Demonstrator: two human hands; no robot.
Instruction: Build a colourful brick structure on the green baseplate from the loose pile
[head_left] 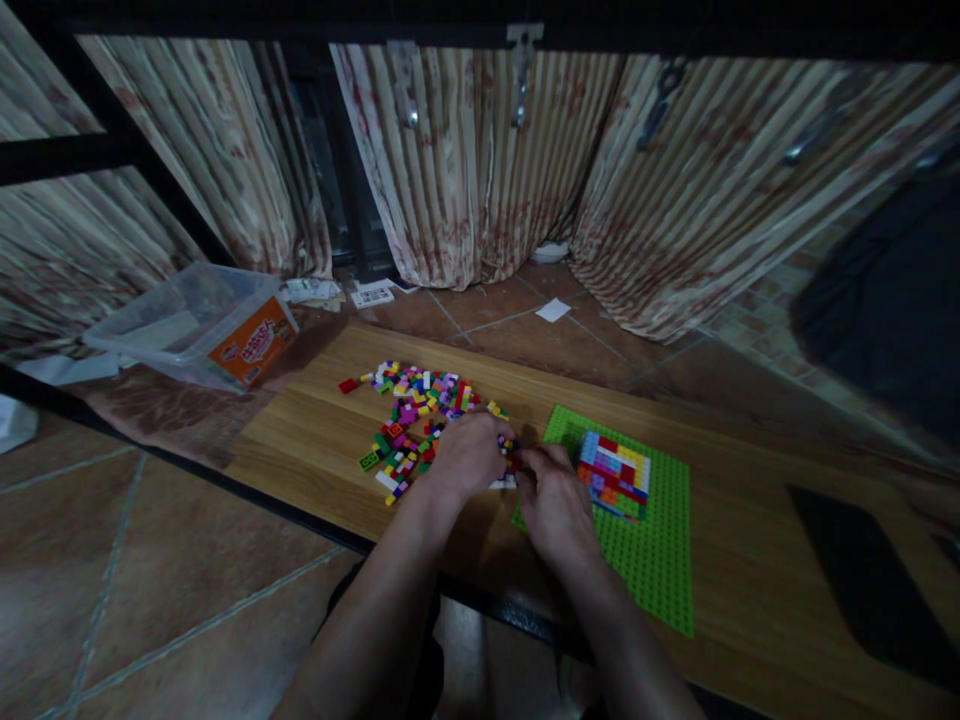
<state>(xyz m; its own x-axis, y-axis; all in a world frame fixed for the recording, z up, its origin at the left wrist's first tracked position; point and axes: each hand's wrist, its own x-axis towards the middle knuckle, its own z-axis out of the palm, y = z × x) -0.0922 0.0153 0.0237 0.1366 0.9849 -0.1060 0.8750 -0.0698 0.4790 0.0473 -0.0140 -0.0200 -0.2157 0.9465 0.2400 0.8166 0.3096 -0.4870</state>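
My left hand (472, 455) is at the right side of a loose pile of small coloured toy bricks (420, 405), its fingers curled and mostly hidden from me. Close beside it, my right hand (555, 495) has its thumb and fingers drawn together over the left edge of a green studded baseplate (660, 570). Small dark red and white bits show between the two hands, but what the fingers hold is too small and dim to name. On the baseplate, just right of my right hand, sits a block built of multicoloured bricks (615, 475).
The pile and baseplate lie on a long wooden table (300, 440). Beyond its left end stands a clear plastic bin (187, 320) with an orange label. A dark flat rectangle (870, 570) lies at the right. Striped curtains (480, 170) hang behind, with papers on the tiled floor.
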